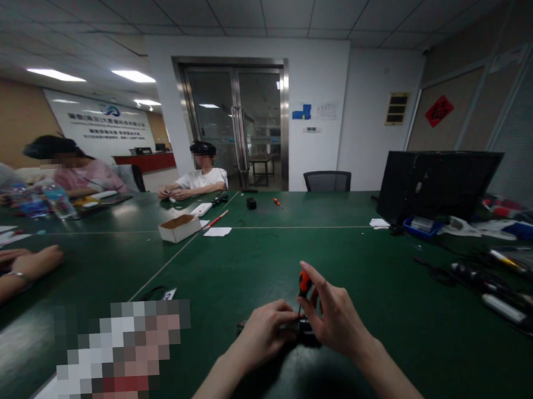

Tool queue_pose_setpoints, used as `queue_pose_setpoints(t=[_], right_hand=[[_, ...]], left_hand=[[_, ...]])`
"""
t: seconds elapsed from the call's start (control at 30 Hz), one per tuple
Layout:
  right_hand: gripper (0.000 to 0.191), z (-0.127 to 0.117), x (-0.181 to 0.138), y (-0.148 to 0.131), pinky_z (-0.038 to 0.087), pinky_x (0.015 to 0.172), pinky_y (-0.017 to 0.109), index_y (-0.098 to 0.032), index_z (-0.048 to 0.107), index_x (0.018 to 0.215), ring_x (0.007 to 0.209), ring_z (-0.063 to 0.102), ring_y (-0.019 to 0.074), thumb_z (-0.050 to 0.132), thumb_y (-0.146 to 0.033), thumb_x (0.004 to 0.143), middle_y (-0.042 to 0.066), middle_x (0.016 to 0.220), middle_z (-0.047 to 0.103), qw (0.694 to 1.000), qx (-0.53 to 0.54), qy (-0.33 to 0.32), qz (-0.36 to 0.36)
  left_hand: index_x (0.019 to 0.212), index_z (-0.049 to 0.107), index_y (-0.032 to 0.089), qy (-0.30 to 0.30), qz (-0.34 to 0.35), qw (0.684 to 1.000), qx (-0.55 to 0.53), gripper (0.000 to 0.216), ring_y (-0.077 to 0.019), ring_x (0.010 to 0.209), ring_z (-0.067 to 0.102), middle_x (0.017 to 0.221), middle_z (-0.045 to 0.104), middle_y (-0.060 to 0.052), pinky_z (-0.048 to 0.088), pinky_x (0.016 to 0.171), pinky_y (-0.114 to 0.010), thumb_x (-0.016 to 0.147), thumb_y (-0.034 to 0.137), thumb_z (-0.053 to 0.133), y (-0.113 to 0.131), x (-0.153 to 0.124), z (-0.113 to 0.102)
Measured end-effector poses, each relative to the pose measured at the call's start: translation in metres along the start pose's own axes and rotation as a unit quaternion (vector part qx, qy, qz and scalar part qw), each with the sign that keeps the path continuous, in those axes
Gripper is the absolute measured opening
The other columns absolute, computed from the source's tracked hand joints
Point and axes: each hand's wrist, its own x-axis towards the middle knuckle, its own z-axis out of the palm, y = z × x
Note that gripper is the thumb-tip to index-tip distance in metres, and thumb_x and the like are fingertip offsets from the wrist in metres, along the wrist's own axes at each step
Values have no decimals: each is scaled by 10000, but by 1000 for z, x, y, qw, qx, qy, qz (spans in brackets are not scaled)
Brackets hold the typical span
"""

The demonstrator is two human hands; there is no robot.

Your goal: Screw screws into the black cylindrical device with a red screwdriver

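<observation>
In the lower middle of the head view, my right hand (pixel 337 315) grips an orange-and-black screwdriver (pixel 304 282). The screwdriver stands nearly upright, its thin shaft pointing down. Its tip meets or lies just beside a small black object (pixel 307 327) on the table, but the exact contact cannot be made out. My left hand (pixel 267 330) is closed on the left side of that object, with its fingers bent around it. Both hands hide much of the object, so its kind does not show.
The green table (pixel 234 266) carries a white cardboard box (pixel 178 228), a black block (pixel 251 204) and another screwdriver (pixel 277 203). At right stand a monitor (pixel 439 184), a blue tray (pixel 422 227) and cables (pixel 453 273). Another person's hand (pixel 37 262) rests at left; other people sit beyond.
</observation>
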Motion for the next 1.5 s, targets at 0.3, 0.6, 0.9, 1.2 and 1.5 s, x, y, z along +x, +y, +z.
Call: queue_pose_setpoints(t=[0.3,0.6,0.9,1.2,1.5], right_hand=[[698,2,-2,4,535,563,254,-222,248,1586,583,630,141,558,-188,962,18,880,694,1000,-10,13,-13],[669,2,-1,2,519,553,251,-216,187,1605,566,624,141,469,-177,1000,17,854,692,1000,-6,9,-6],[674,1,-1,1,537,588,256,-227,237,1590,623,637,139,511,-174,977,53,978,706,1000,-3,1,-8],[690,3,-1,3,518,551,249,-239,187,1611,569,617,134,494,-169,996,23,887,696,1000,-10,7,-9],[725,-1,0,-2,534,583,275,-238,182,1612,599,635,153,473,-133,956,39,921,709,1000,8,-11,4]], left_hand=[[1117,746,275,8,-2,1000,0,325,-246,1110,638,1217,681,-38,490,969,-314,847,132,637,-1,0,1],[1109,754,258,12,-14,1000,1,290,-243,1071,655,1168,690,-43,491,952,-310,853,147,676,0,1,1],[1088,761,249,16,-10,1000,-4,273,-236,1071,654,1174,691,-44,488,948,-299,856,140,668,1,1,0],[1098,759,250,8,-17,1000,-4,260,-235,1068,653,1163,690,-46,490,944,-294,864,164,687,0,1,0],[1133,744,265,7,-14,1000,-7,282,-241,1096,646,1195,679,-44,489,970,-307,875,185,664,0,0,1]])
